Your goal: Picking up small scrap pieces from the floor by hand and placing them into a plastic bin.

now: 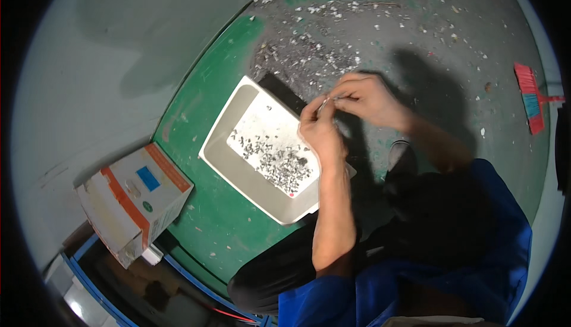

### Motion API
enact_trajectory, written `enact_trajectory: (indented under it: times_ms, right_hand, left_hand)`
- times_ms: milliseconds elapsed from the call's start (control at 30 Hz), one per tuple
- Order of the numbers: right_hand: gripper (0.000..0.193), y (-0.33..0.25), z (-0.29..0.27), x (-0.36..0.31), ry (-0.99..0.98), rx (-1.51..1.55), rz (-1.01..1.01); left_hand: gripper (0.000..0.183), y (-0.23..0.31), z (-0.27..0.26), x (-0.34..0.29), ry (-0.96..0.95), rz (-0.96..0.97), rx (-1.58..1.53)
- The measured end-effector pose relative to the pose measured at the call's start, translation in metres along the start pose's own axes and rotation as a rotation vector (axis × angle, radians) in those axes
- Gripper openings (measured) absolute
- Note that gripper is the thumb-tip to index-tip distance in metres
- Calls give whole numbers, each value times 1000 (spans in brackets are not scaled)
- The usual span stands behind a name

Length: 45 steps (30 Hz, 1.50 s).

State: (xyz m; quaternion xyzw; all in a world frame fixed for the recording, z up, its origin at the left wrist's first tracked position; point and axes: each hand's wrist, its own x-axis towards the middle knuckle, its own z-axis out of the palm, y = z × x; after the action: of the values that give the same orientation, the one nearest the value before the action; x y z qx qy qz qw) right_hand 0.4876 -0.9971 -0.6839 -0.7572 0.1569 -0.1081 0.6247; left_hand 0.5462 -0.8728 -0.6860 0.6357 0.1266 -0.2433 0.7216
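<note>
My left hand (321, 128) is raised over the right edge of a white plastic bin (221, 126), its thumb and fingers pinched together. Fingertip to fingertip with it, my right hand (364, 97) is also closed in a pinch. Something small and pale sits between the fingertips, too small to make out. Inside the bin, many small dark grey pieces (282, 166) lie heaped toward the near end, with a tiny red bit (291, 195) among them.
White and grey scraps (321, 53) litter the floor beyond the bin. A cardboard box (132, 199) stands at the left by a blue-edged dark container (157, 285). A red and teal broom head (529, 98) is at the far right. My shoe (402, 157) is near my right forearm.
</note>
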Motion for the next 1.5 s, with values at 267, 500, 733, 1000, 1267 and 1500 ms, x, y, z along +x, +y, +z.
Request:
enact_trajectory:
  times_ms: [267, 500, 733, 1000, 1267, 1500]
  right_hand:
    - [29, 37, 12, 43, -88, -109, -59]
    - [29, 107, -18, 20, -42, -646, 8]
    - [29, 106, -8, 2, -108, -660, -9]
    - [31, 101, 3, -10, -104, -561, 46]
    - [31, 83, -3, -13, -102, -519, 128]
    - [29, 87, -5, -25, -28, -480, 54]
  left_hand:
    - [42, 9, -167, 8, 504, 271, 814]
    - [30, -19, -127, -4, 293, 301, 895]
    - [16, -49, -191, -18, 202, 102, 1200]
    - [27, -59, -165, -23, 153, 37, 1379]
    - [20, -68, -173, -6, 120, 128, 1466]
    - [18, -19, -182, 19, 24, 118, 1317]
